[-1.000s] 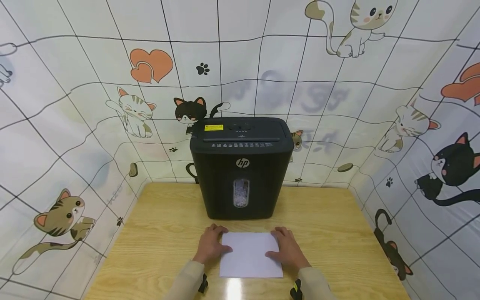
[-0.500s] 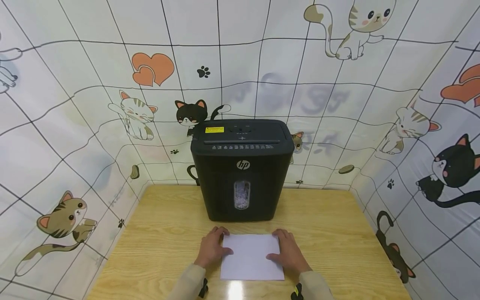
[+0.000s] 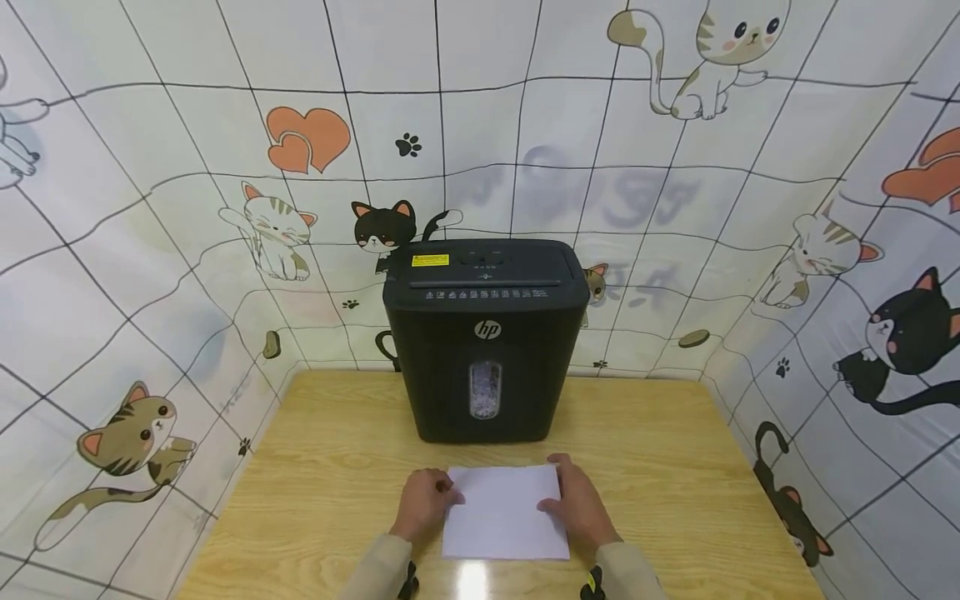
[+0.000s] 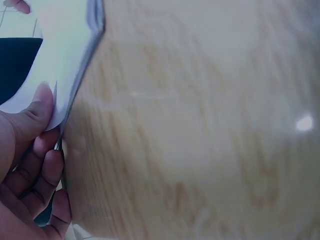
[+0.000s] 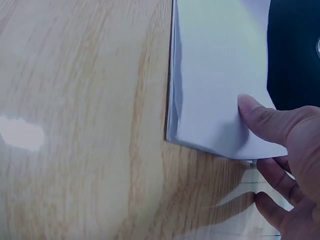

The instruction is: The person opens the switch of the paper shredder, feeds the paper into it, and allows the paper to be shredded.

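A small stack of white paper sheets (image 3: 502,515) lies on the wooden table in front of a black HP paper shredder (image 3: 442,375). My left hand (image 3: 422,504) pinches the left edge near the far corner, thumb on top and fingers curled at the underside. On the opposite edge my right hand (image 3: 581,504) holds the paper, its thumb (image 5: 260,117) pressing the top face and the other fingers below the edge. Layered edges of the sheets (image 4: 75,65) show in the left wrist view.
Through the shredder's front window (image 3: 484,390) shredded scraps are visible. A feed slot (image 3: 483,284) runs across its top. White cat-print fabric (image 3: 652,208) surrounds the wooden table (image 3: 675,467) at the back and sides.
My left fingers have drawn in from lying spread along the edge to a pinch at the paper's left side. The right hand stays at its edge with little movement.
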{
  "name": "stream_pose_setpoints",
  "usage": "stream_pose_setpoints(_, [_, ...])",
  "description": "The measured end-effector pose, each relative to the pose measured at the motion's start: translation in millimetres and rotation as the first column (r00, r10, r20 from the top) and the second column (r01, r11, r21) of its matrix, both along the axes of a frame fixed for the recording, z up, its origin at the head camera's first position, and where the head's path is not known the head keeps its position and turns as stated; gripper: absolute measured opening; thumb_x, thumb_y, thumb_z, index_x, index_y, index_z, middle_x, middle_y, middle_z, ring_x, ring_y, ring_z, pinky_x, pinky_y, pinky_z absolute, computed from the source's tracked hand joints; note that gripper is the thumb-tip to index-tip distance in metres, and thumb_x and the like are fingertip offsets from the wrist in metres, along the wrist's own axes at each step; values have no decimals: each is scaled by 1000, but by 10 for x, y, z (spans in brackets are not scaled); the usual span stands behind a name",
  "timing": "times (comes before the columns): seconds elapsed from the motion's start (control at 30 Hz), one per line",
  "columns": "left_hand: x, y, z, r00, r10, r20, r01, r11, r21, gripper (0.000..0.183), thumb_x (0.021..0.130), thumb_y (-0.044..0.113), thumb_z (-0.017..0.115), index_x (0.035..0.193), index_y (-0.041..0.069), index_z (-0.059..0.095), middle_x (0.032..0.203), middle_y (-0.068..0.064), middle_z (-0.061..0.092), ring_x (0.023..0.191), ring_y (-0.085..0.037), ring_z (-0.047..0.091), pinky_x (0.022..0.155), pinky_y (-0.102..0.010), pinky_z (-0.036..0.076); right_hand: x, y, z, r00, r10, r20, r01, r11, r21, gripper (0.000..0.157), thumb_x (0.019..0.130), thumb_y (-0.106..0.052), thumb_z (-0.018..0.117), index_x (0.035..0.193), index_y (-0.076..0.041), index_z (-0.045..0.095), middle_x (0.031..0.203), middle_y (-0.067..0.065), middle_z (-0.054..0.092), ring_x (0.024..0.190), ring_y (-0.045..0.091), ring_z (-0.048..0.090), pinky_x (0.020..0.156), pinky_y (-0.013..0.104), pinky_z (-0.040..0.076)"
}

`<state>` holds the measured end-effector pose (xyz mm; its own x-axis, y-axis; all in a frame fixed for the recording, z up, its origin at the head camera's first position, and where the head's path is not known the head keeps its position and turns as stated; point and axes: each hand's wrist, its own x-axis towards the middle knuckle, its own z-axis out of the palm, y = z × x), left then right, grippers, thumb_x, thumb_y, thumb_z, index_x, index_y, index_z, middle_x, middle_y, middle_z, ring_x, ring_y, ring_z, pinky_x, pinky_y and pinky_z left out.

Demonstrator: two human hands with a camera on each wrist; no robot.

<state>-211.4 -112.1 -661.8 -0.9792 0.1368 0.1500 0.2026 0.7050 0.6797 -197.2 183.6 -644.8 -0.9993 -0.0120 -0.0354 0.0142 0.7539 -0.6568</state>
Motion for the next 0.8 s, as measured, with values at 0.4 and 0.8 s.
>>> stream_pose_setpoints(0.4, [14,-42,26,999,-46,-16,48,979,197,24,82,12,84,65,10,68,62,8,55,56,-1,41,52,-19,35,73,70,-43,992,-82,-100,70,991,-115,51,79,-15,88,124,-11,64,118,5,62,109,22,58,96,46,51])
stream_pose_setpoints(0.8, [29,-69,88,997,-47,58,27,948,316,8,82,10,84,78,7,79,72,-1,73,64,-3,51,58,-19,44,60,152,9,978,-176,-113,147,962,-231,9,86,-20,83,83,-17,75,87,-4,72,81,10,60,68,23,49])
